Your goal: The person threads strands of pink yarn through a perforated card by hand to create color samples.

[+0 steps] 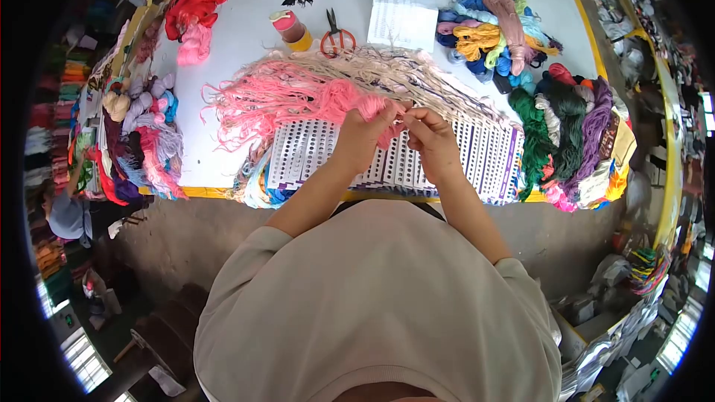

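Observation:
A bundle of pink yarn lies across a spread of beige and pale threads on the white table. My left hand is closed round part of the pink yarn near the middle. Close beside it on the right, my right hand pinches strands of the same yarn between thumb and fingers. Beneath both hands are rows of white cards with punched holes, partly covered by my hands and the yarn.
Scissors with red handles and a pink-topped container stand beyond the yarn. A printed sheet lies behind. Coloured skeins are at right, more at left. A person is at far left.

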The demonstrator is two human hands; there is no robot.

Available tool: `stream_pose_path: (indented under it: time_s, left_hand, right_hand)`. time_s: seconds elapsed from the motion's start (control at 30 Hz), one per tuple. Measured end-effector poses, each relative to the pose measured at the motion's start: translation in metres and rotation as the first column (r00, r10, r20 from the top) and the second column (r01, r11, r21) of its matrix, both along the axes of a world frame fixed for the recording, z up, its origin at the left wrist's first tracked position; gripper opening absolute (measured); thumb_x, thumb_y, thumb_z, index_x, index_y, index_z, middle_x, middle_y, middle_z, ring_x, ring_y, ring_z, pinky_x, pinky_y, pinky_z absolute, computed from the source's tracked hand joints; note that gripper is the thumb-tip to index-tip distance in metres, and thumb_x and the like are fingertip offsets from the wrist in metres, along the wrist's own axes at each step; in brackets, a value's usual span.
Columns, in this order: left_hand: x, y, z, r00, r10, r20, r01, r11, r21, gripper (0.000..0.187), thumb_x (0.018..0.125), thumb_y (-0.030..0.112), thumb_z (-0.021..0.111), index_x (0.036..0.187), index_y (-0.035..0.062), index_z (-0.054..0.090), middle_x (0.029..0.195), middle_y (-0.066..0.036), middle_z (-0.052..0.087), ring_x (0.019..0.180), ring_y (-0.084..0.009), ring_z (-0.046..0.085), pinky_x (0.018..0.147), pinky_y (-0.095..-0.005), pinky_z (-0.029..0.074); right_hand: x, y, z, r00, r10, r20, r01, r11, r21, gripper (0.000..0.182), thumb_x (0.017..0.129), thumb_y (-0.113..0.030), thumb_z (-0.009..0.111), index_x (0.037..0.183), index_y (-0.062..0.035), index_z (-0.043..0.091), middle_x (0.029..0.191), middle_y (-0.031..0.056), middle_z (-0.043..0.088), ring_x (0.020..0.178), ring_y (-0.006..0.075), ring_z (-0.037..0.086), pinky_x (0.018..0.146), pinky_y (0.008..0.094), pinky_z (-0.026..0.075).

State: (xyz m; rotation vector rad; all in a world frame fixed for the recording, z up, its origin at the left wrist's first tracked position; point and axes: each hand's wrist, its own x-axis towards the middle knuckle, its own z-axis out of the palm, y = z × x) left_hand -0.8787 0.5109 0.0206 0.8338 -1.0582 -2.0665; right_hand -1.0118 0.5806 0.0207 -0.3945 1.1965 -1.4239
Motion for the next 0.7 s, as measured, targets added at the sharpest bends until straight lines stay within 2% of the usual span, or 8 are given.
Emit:
stream_pose_path:
  time_s: [0.13, 0.23, 0.3, 0.43, 0.5, 0.6, 0.67, 0.7]
  left_hand:
    - [0.002, 0.007, 0.007, 0.997, 0.034, -0.068, -0.031, 0.999, 0.040, 0.028, 0.093, 0.022, 0.057, 0.108, -0.0016, 0.061, 0.109, -0.010, 0.064, 0.100, -0.0168, 0.060, 0.088, -0.0303, 0.046]
    - [0.007, 0.011, 0.010, 1.000, 0.012, -0.018, -0.012, 1.000, 0.000, 0.029, 0.093, 0.020, 0.055, 0.112, -0.0018, 0.060, 0.110, -0.011, 0.064, 0.100, -0.0169, 0.060, 0.087, -0.0299, 0.046]
    - [0.011, 0.015, 0.014, 0.977, -0.064, 0.205, 0.095, 0.984, -0.147, 0.030, 0.094, 0.019, 0.053, 0.113, -0.0031, 0.060, 0.113, -0.013, 0.063, 0.101, -0.0177, 0.060, 0.089, -0.0305, 0.047]
    - [0.007, 0.019, 0.019, 0.979, -0.034, 0.201, 0.079, 0.973, -0.217, 0.027, 0.096, 0.019, 0.050, 0.106, -0.0018, 0.064, 0.107, -0.010, 0.065, 0.098, -0.0128, 0.060, 0.083, -0.0271, 0.049]
    - [0.005, 0.009, -0.005, 0.996, -0.042, -0.077, 0.033, 0.992, -0.122, 0.028, 0.097, 0.020, 0.045, 0.106, -0.0013, 0.061, 0.106, -0.012, 0.065, 0.099, -0.0164, 0.060, 0.084, -0.0309, 0.049]
    - [0.030, -0.032, -0.042, 0.901, 0.062, -0.430, 0.091, 0.941, 0.325, 0.029, 0.095, 0.020, 0.045, 0.113, -0.0021, 0.050, 0.094, -0.017, 0.064, 0.082, -0.0288, 0.064, 0.082, -0.0409, 0.051]
    - [0.087, -0.092, -0.094, 0.926, 0.124, -0.358, 0.028, 0.919, 0.392, 0.028, 0.092, 0.017, 0.049, 0.112, -0.0019, 0.050, 0.085, -0.015, 0.060, 0.072, -0.0284, 0.062, 0.079, -0.0412, 0.052]
    - [0.104, -0.108, -0.085, 0.955, 0.285, -0.083, -0.242, 0.910, 0.338, 0.025, 0.084, 0.007, 0.054, 0.108, -0.0021, 0.054, 0.078, -0.010, 0.057, 0.071, -0.0239, 0.060, 0.076, -0.0365, 0.051]
  right_hand:
    - [0.007, 0.007, 0.000, 1.000, -0.016, 0.024, 0.017, 0.999, -0.036, 0.007, 0.087, -0.014, 0.064, 0.089, -0.0076, 0.063, 0.068, -0.0057, 0.054, 0.054, 0.0025, 0.043, 0.051, 0.0181, 0.036]
    - [0.013, 0.011, 0.002, 0.999, -0.037, 0.009, 0.038, 0.999, -0.031, 0.008, 0.087, -0.015, 0.064, 0.090, -0.0073, 0.063, 0.068, -0.0054, 0.054, 0.054, 0.0025, 0.044, 0.052, 0.0179, 0.036]
    - [0.017, 0.013, 0.003, 0.990, -0.035, -0.140, 0.035, 0.999, -0.001, 0.009, 0.088, -0.015, 0.064, 0.091, -0.0065, 0.063, 0.069, -0.0051, 0.054, 0.055, 0.0025, 0.044, 0.052, 0.0177, 0.038]
    - [0.015, 0.018, -0.001, 0.991, -0.067, -0.119, 0.065, 0.998, -0.023, 0.008, 0.088, -0.014, 0.063, 0.092, -0.0070, 0.062, 0.068, -0.0056, 0.054, 0.056, 0.0028, 0.045, 0.054, 0.0177, 0.039]
    - [0.010, 0.020, -0.004, 0.987, -0.140, -0.077, 0.133, 0.987, -0.094, 0.005, 0.090, -0.012, 0.061, 0.093, -0.0084, 0.061, 0.075, -0.0049, 0.057, 0.062, 0.0034, 0.048, 0.057, 0.0185, 0.041]
    - [-0.028, 0.021, -0.030, 0.925, -0.379, 0.027, 0.378, 0.908, -0.180, 0.010, 0.093, -0.018, 0.054, 0.091, -0.0105, 0.060, 0.095, 0.0050, 0.063, 0.089, 0.0156, 0.057, 0.090, 0.0376, 0.042]
    - [-0.094, 0.046, -0.052, 0.893, -0.407, 0.193, 0.440, 0.880, -0.180, 0.013, 0.092, -0.020, 0.053, 0.088, -0.0098, 0.060, 0.096, 0.0082, 0.064, 0.092, 0.0206, 0.059, 0.095, 0.0458, 0.040]
    - [-0.141, 0.069, -0.074, 0.893, -0.365, 0.264, 0.419, 0.889, -0.187, 0.014, 0.092, -0.021, 0.053, 0.086, -0.0094, 0.060, 0.094, 0.0089, 0.064, 0.092, 0.0222, 0.059, 0.095, 0.0488, 0.040]
